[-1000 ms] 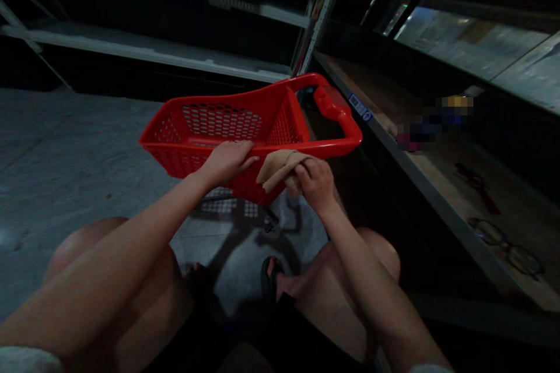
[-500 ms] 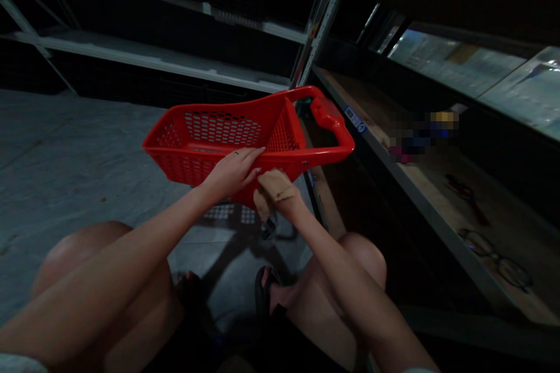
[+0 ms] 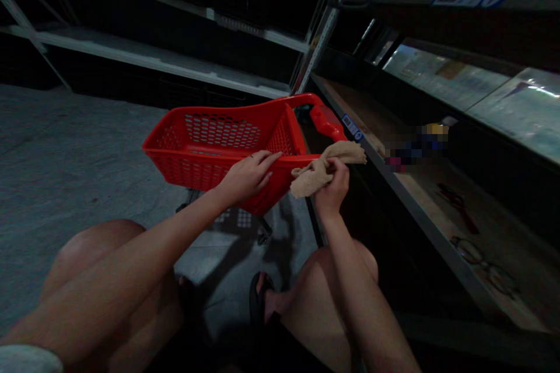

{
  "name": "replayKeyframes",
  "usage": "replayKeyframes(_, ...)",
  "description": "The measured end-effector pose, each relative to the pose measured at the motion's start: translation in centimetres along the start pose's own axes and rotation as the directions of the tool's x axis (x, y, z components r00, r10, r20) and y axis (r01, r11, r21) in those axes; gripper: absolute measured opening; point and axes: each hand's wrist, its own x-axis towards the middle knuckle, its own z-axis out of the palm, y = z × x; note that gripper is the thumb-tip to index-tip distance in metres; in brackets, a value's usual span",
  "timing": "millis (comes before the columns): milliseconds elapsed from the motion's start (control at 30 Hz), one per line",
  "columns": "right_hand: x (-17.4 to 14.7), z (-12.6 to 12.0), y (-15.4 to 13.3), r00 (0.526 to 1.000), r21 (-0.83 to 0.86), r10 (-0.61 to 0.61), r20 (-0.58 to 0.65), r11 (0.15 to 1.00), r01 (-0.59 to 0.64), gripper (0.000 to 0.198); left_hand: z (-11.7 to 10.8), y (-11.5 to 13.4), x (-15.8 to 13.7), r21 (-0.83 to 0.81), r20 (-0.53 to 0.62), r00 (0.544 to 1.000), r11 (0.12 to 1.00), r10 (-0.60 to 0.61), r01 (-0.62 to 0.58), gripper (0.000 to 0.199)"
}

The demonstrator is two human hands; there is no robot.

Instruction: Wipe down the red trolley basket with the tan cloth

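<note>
A small red plastic shopping cart (image 3: 210, 158) with perforated basket sides stands on the floor before my knees. My left hand (image 3: 250, 176) grips its near rim, the fingers over the top edge and the thumb on the outer side. In my right hand (image 3: 335, 189) a crumpled beige cloth (image 3: 315, 178) is pinched. The cloth lies against the near arm of the cart's handle and covers part of it. The red handle grip (image 3: 326, 121) shows just beyond the cloth. Inside the basket I see only the red floor and walls.
On the right, a wooden shelf (image 3: 420, 201) runs close beside the cart. Eyeglasses (image 3: 485, 265), a dark red strap-like item (image 3: 457, 207) and a blurred-out item lie on it. Metal racking (image 3: 144, 61) stands behind. My sandalled foot (image 3: 261, 297) is near the cart's wheels.
My right hand has moved up and right with the cloth, from the basket's near side to the handle arm. My left hand has slid slightly right along the rim.
</note>
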Motion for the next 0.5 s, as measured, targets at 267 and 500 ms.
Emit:
replayKeyframes(267,-5.9,2.3,-3.9,0.750,-0.014,-0.294,0.592,0.927,0.374,0.018,-0.8,0.9,0.0,0.035,-0.029,0.998,0.998,-0.052,0.053,0.044)
replayKeyframes(500,-1.8,-0.7,-2.8,0.931,-0.174,-0.335,0.143,0.918,0.357,0.021,-1.2,1.2,-0.3,0.082,-0.045,0.997,0.994,-0.063,0.067,0.033)
